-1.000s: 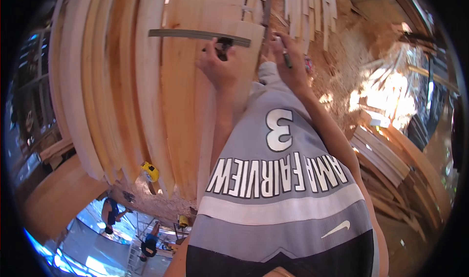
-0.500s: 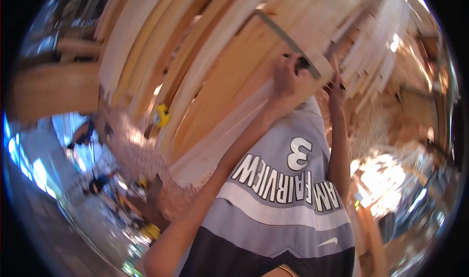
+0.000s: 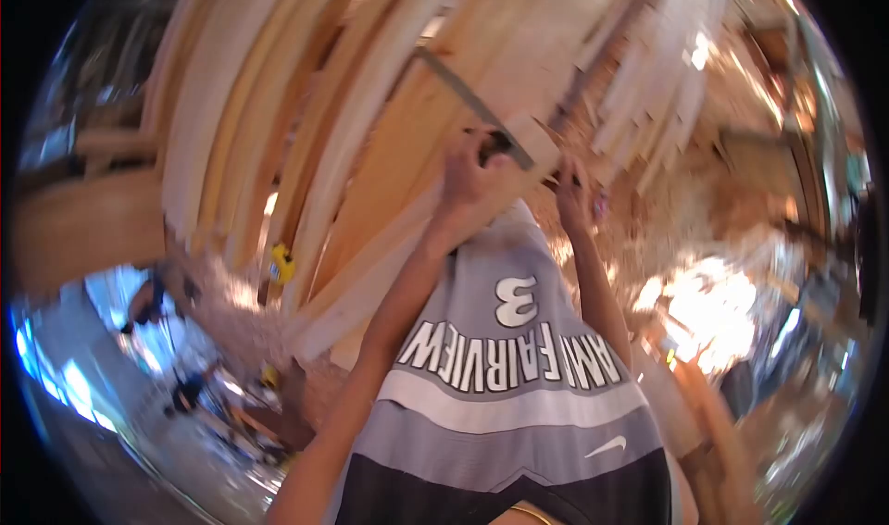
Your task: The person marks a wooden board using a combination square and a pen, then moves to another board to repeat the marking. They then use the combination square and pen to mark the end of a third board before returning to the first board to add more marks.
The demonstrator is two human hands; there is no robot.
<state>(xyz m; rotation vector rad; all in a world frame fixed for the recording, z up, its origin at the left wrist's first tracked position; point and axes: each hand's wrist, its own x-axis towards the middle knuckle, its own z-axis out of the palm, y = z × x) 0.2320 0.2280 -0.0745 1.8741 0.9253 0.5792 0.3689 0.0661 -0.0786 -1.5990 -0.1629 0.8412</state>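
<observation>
My left hand [image 3: 466, 175] grips the dark head of a combination square [image 3: 472, 101]. Its flat metal blade lies slantwise across a pale wooden board [image 3: 537, 138] near the board's end. My right hand [image 3: 574, 193] is at the right edge of that end, fingers drawn together. Something small and dark shows at its fingertips, too blurred to name. The board points back toward my body, close to the grey shirt.
Several long planks [image 3: 269, 108] lie side by side to the left. A yellow tape measure [image 3: 281, 264] rests by their near ends. Shavings cover the ground [image 3: 231, 303], and narrow pale strips [image 3: 662, 81] lie at the upper right. Another person [image 3: 148, 305] is at the far left.
The hands, board and square appear farther left and slightly lower, along with the whole scene as the view shifts. My left hand keeps its grip on the square.
</observation>
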